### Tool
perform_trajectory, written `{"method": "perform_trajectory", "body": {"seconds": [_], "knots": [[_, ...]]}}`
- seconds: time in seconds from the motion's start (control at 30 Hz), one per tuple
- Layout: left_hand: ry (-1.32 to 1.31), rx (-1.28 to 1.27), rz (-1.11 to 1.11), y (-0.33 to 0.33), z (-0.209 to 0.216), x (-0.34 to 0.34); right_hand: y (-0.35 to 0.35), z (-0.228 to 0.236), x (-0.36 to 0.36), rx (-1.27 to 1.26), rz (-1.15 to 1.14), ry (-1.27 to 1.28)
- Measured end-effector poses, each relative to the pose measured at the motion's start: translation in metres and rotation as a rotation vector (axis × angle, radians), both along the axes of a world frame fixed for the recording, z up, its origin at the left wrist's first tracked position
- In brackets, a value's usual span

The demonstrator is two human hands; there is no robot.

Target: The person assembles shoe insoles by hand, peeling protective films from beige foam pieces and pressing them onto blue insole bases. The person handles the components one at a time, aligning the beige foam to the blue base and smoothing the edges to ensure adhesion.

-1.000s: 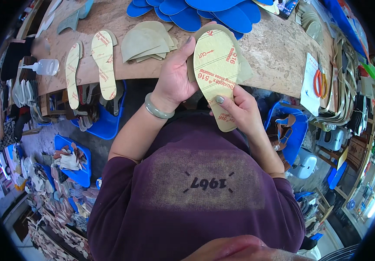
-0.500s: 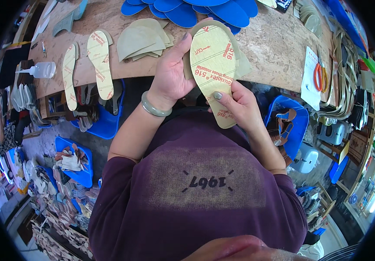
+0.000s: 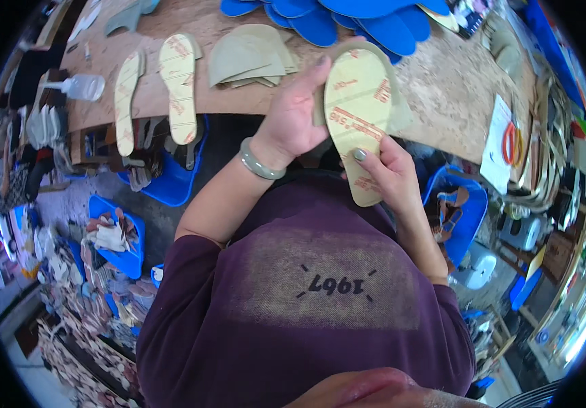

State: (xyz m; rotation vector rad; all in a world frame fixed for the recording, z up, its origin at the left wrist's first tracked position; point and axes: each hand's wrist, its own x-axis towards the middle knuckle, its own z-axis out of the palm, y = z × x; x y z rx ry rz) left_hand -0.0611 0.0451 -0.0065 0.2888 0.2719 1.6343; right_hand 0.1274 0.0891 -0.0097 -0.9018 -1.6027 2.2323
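A pale yellow insole with red print is held up in front of my chest, its wide end pointing away. My right hand pinches the narrow end, thumb on top and fingers beneath. My left hand supports the wide end from the left, thumb raised along the edge, its other fingers mostly hidden behind. Under the insole a beige curved piece sticks out around the wide end. Two similar insoles, one at the far left and another beside it, overhang the table's near edge.
A stack of beige half-round pieces and a heap of blue insoles lie on the wooden table. At left is a squeeze bottle; at right, orange-handled scissors on paper. Blue bins stand below.
The view has shifted, so the table items appear further right. Both hands still hold the insole, which has tilted slightly with its printed face turned a little.
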Motion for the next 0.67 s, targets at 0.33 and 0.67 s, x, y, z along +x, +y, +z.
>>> {"method": "perform_trajectory", "body": {"seconds": [0.33, 0.67], "knots": [[0.122, -0.003, 0.069, -0.020, 0.007, -0.013, -0.007, 0.001, -0.014, -0.012, 0.023, -0.016], [0.249, -0.151, 0.305, -0.067, 0.005, -0.063, -0.020, 0.005, -0.084, 0.010, 0.272, 0.035]]}}
